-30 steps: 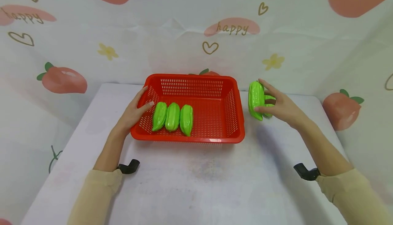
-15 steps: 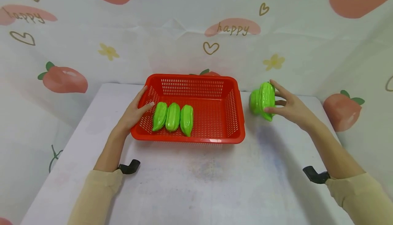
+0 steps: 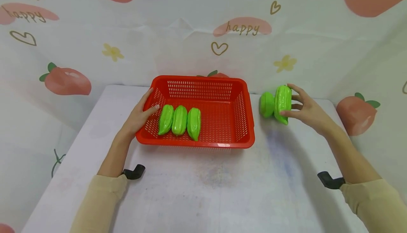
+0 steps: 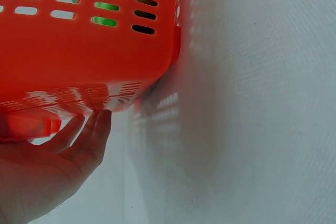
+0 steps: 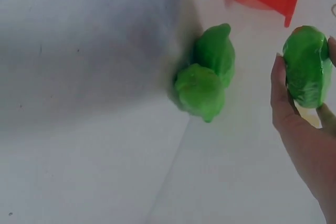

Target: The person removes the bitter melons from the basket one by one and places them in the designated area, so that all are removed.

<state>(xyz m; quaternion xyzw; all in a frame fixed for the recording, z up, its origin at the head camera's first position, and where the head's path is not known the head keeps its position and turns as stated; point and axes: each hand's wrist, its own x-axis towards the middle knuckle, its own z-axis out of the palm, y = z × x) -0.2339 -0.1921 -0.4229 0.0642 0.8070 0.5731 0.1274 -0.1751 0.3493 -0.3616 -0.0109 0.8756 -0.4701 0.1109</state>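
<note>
A glossy green star fruit, ribbed and tapering to a point, is held upright between the thumb and fingers of my right hand, above the table to the right of the red basket. The right wrist view shows the held star fruit and two more below it, a nearer star fruit touching a farther star fruit. Three star fruits, including the middle star fruit, lie side by side in the basket's left half. My left hand grips the basket's left rim, thumb over it and fingers outside.
The slotted basket stands near the back of the white table. Behind the table hangs a pale cloth printed with fruit and hearts. In the head view, one table star fruit shows left of the held one.
My right hand has moved to the right, away from the basket, with the star fruit in it. A star fruit on the table has come into view at its left. The left hand stays in place.
</note>
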